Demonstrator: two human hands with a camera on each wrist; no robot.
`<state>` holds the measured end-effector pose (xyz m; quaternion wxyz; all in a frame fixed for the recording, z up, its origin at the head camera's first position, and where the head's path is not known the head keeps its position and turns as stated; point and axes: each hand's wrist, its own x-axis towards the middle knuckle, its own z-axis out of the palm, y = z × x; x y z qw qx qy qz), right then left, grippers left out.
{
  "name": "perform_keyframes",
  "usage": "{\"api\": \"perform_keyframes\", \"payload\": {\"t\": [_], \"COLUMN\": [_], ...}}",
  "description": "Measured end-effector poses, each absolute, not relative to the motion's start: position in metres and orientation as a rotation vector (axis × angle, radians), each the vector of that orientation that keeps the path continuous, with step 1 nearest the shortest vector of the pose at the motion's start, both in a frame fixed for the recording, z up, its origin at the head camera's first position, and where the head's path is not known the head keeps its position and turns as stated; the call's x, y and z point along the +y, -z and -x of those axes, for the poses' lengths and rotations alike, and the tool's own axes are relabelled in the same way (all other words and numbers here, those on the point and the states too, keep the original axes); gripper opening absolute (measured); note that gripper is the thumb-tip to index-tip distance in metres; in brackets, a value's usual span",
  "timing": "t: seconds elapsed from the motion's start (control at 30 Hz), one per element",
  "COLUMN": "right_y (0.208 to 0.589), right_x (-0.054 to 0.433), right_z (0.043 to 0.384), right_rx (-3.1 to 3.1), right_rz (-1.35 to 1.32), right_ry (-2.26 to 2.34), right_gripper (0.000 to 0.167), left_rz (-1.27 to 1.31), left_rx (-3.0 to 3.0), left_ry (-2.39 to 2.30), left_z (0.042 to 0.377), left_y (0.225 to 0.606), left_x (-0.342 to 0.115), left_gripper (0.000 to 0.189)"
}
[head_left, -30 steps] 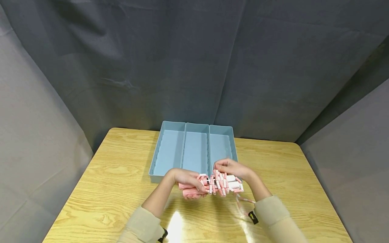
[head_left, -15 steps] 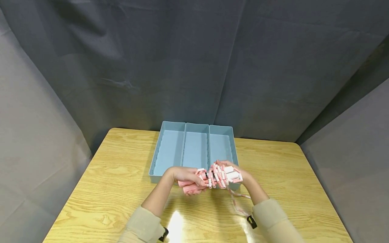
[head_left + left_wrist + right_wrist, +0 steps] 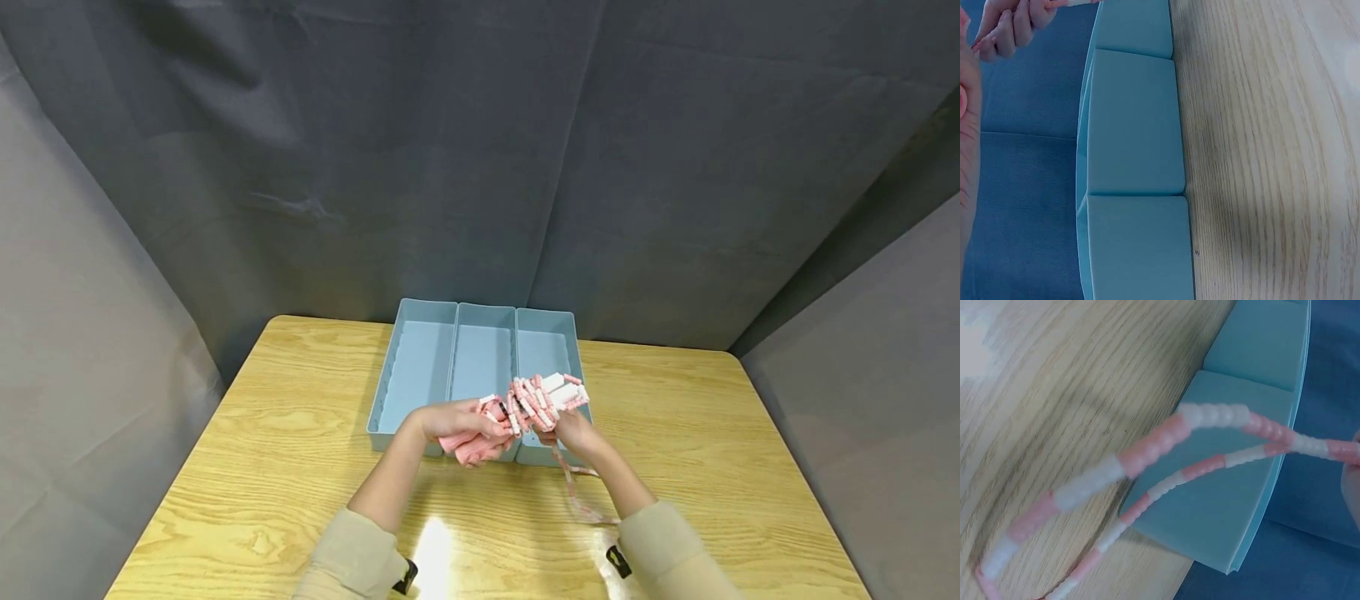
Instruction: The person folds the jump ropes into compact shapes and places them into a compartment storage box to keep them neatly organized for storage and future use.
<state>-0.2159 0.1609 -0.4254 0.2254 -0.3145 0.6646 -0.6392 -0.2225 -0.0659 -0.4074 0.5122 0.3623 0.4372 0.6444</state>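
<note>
A beaded jump rope (image 3: 531, 403), pink and white, is held over the front of the blue tray, its cord wound in several turns around both handles. My left hand (image 3: 457, 421) grips the pink ends of the handles (image 3: 471, 448), while their white ends point up and right. Below those white ends, the fingers of my right hand (image 3: 572, 433) hold the cord close to the windings. A loose loop of cord (image 3: 1154, 447) hangs from that hand, large in the right wrist view. Only a strip of the left hand (image 3: 967, 137) shows at the left wrist view's edge.
The blue tray (image 3: 423, 358), split into three long compartments, stands on the wooden table (image 3: 300, 467) in front of the hands. Behind the table hangs a dark grey curtain (image 3: 420, 167). Lighter grey panels (image 3: 75, 333) close off both sides.
The right hand has passed from behind the handles to below them, carrying the cord. Both hands have risen away from the body, and the white handle ends tilt further up.
</note>
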Motion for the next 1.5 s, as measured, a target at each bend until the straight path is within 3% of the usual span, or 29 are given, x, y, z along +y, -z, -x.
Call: {"api": "perform_keyframes", "payload": {"t": [0.1, 0.2, 0.43, 0.7, 0.93, 1.5], "right_y": [0.413, 0.433, 0.442, 0.442, 0.442, 0.435], "right_x": [0.154, 0.156, 0.158, 0.156, 0.158, 0.16], "right_z": [0.209, 0.217, 0.221, 0.221, 0.219, 0.215], "right_rx": [1.857, 1.868, 1.895, 1.99, 2.023, 2.011], "right_rz": [0.665, 0.57, 0.667, 0.576, 0.522, 0.632], "right_ry": [1.756, 1.769, 1.754, 1.713, 1.704, 1.6], "right_gripper": [0.033, 0.038, 0.049, 0.055, 0.043, 0.035], "left_rz": [-0.873, -0.863, -0.81, -0.775, -0.713, -0.581], "left_rx": [1.049, 1.048, 1.066, 1.162, 1.216, 1.313], "left_ry": [-1.588, -1.615, -1.668, -1.725, -1.772, -1.857], "left_z": [0.223, 0.224, 0.225, 0.227, 0.228, 0.23], "left_y": [0.407, 0.408, 0.411, 0.414, 0.417, 0.421], "left_x": [-0.066, -0.066, -0.068, -0.07, -0.072, -0.075], "left_gripper": [0.016, 0.016, 0.016, 0.018, 0.019, 0.016]}}
